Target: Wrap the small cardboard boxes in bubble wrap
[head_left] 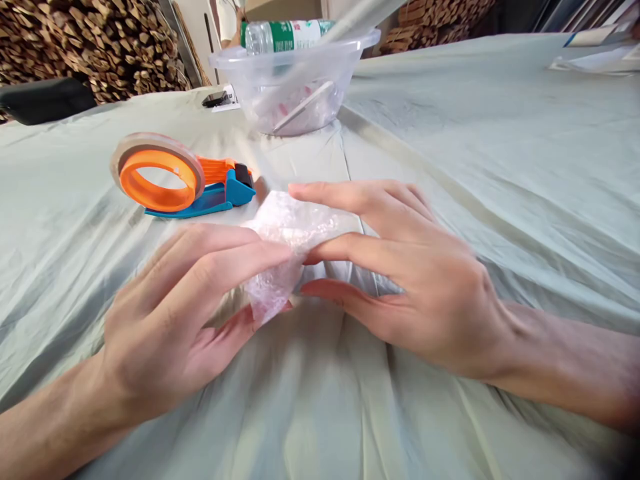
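Plastic wrap (295, 223) lay just right of the tape dispenser (207, 199), nearer me | my left hand (175, 313) pinched it | my right hand (425, 280) touched it, fingers parted; firm grasp undetermined | step, I judged: folding; next move called for steadying loose edges
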`<state>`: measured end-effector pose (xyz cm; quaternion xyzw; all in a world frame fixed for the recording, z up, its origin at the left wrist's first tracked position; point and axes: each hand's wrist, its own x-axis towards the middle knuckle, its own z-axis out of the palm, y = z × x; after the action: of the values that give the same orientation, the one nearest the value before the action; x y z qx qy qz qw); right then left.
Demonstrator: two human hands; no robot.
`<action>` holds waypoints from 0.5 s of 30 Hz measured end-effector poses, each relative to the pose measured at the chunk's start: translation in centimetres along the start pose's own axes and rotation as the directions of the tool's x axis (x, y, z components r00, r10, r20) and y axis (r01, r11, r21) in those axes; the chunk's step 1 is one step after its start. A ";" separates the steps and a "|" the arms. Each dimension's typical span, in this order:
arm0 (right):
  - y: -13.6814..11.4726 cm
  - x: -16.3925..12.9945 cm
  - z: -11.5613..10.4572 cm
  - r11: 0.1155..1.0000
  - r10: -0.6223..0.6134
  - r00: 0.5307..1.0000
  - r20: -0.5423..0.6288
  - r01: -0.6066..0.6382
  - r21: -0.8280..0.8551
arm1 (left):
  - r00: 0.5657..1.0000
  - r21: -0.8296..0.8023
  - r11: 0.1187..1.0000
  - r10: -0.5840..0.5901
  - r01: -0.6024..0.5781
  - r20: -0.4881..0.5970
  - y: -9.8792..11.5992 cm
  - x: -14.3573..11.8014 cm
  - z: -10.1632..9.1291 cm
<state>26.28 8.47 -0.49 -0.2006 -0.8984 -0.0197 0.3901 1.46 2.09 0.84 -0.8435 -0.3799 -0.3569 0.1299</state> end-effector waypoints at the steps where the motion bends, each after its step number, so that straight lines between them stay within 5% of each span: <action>1: -0.1 0.0 0.1 0.999 0.039 0.999 0.013 -0.039 0.035 | 1.000 0.032 0.999 0.023 -0.023 0.000 -0.2 -0.1 0.1; 4: -0.1 0.2 0.4 0.981 0.124 0.990 0.064 -0.132 0.144 | 0.999 0.082 0.996 0.021 -0.025 0.045 -1.0 -0.4 0.7; 9: 0.4 0.5 0.6 0.876 0.220 0.956 0.197 -0.282 0.391 | 0.979 -0.101 0.991 -0.068 0.089 0.193 -1.6 -0.2 1.7; 15: 0.9 0.7 0.2 0.745 0.224 0.929 0.294 -0.358 0.564 | 0.970 -0.121 0.982 -0.114 0.142 0.217 -1.3 0.0 1.5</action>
<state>26.03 9.54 -0.28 -0.2037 -0.8494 0.3522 0.3362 1.27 3.67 -0.34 -0.8568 -0.4200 -0.2990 0.0081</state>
